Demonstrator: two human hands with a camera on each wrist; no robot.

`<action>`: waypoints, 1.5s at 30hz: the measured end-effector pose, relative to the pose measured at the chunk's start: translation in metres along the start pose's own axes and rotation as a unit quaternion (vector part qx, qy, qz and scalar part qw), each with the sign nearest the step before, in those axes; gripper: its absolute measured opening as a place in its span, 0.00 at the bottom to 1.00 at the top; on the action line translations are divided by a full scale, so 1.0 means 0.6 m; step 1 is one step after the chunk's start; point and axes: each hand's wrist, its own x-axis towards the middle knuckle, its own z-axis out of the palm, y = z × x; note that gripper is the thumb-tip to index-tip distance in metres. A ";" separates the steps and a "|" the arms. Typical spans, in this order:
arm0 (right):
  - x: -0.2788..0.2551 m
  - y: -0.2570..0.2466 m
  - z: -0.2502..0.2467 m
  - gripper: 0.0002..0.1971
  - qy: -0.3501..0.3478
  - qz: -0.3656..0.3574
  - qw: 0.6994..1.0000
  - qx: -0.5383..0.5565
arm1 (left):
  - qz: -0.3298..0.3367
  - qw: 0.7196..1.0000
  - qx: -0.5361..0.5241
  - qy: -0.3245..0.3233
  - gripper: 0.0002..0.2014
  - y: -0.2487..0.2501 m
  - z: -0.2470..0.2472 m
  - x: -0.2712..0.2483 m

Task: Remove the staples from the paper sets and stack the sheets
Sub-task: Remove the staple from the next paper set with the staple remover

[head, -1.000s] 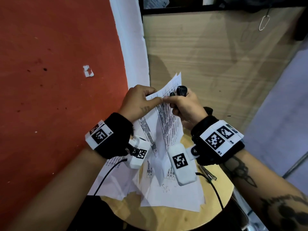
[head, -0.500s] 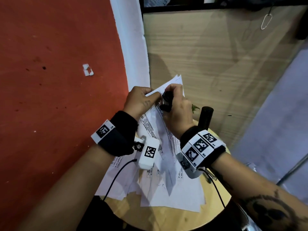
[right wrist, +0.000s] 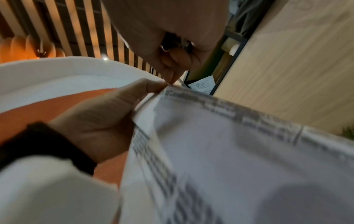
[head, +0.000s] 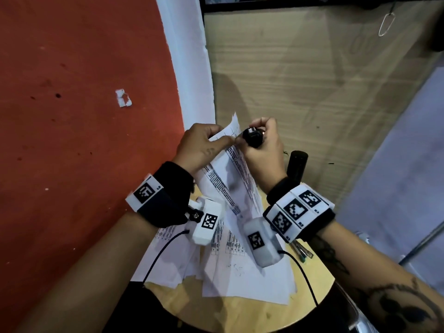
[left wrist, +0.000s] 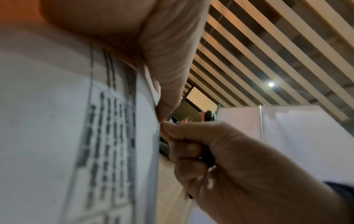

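A printed paper set (head: 230,179) is held up above the round wooden stool (head: 312,292). My left hand (head: 204,145) pinches its upper corner between thumb and fingers; the thumb (right wrist: 147,87) presses the sheet edge (right wrist: 191,94). My right hand (head: 262,145) grips a black staple remover (head: 252,138) right at that corner, its fingertips (right wrist: 172,77) meeting the left thumb. The same paper set (left wrist: 76,136) fills the left of the left wrist view, with the right hand (left wrist: 220,151) curled round the dark tool. The staple itself is too small to see.
Loose printed sheets (head: 240,272) lie spread on the stool under my wrists. A black cylinder (head: 296,167) stands at the stool's back edge and pens (head: 301,252) lie at its right. A red wall (head: 84,116) is at left, a wooden panel (head: 312,80) behind.
The right hand turned back from over the paper, so the staple remover now shows at the corner again. The left hand keeps its pinch on the corner.
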 end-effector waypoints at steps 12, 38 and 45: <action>0.022 0.024 -0.041 0.17 -0.152 0.047 0.952 -0.260 | 0.083 0.953 0.274 -0.099 0.20 0.003 -0.040 0.034; 0.029 -0.016 -0.048 0.20 -0.197 -0.127 0.936 -0.264 | 0.133 0.906 0.385 -0.115 0.16 0.030 -0.051 0.019; 0.019 -0.033 -0.065 0.21 -0.146 -0.159 0.951 -0.222 | 0.105 0.953 0.247 -0.140 0.15 0.040 -0.042 0.024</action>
